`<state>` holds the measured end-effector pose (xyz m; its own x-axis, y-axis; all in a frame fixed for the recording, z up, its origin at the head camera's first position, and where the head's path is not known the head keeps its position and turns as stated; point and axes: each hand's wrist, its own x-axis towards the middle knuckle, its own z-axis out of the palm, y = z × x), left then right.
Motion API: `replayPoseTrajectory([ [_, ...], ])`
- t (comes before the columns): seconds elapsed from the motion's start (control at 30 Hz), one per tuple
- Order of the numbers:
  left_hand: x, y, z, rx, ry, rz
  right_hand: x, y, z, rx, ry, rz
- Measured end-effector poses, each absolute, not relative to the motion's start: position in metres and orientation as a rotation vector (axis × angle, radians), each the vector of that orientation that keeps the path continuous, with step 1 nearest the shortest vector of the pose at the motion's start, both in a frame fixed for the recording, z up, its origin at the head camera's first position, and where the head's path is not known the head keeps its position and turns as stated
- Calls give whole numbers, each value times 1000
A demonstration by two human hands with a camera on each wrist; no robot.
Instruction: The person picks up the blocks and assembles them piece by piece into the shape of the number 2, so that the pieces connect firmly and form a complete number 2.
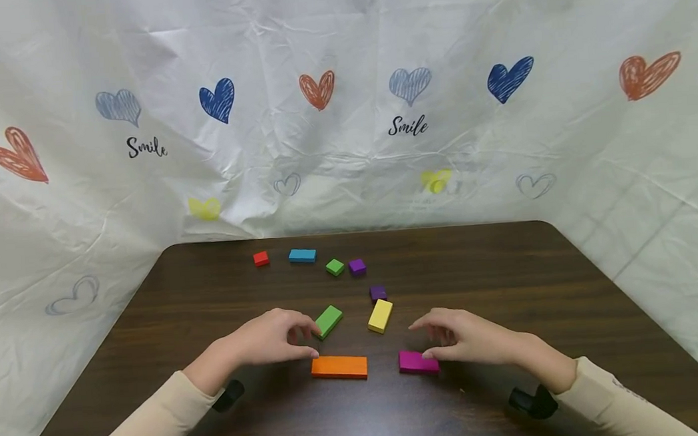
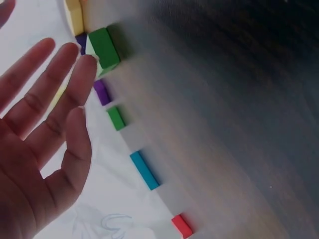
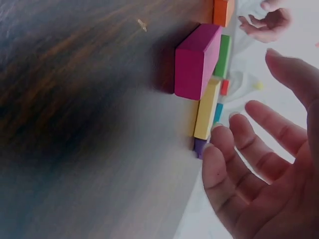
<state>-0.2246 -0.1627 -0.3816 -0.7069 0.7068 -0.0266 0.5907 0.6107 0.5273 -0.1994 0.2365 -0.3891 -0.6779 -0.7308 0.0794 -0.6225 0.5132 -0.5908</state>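
Observation:
My left hand (image 1: 275, 337) hovers with loosely bent fingers beside the green block (image 1: 329, 321) and the left end of the long orange block (image 1: 339, 367); nothing is in its grasp. In the left wrist view its fingers (image 2: 55, 99) are apart, with the green block beyond the fingertips. My right hand (image 1: 461, 334) is held above and right of the magenta block (image 1: 418, 362), its thumb overlapping that block in the head view. Nothing lies between its relaxed fingers in the right wrist view. A yellow block (image 1: 380, 316) lies between the hands, near a dark purple block (image 1: 377, 293).
Farther back on the dark wooden table (image 1: 478, 263) lie a red block (image 1: 261, 259), a blue block (image 1: 302, 255), a small green block (image 1: 335, 267) and a purple block (image 1: 357, 267). A white curtain (image 1: 344, 145) printed with hearts hangs behind the table and along its sides.

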Motion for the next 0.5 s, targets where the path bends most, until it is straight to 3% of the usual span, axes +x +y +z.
replayPoseTrajectory([
  [0.5,-217,-147,-387,1073,2564,594,-199,230,-396,-1147,2518,-730],
])
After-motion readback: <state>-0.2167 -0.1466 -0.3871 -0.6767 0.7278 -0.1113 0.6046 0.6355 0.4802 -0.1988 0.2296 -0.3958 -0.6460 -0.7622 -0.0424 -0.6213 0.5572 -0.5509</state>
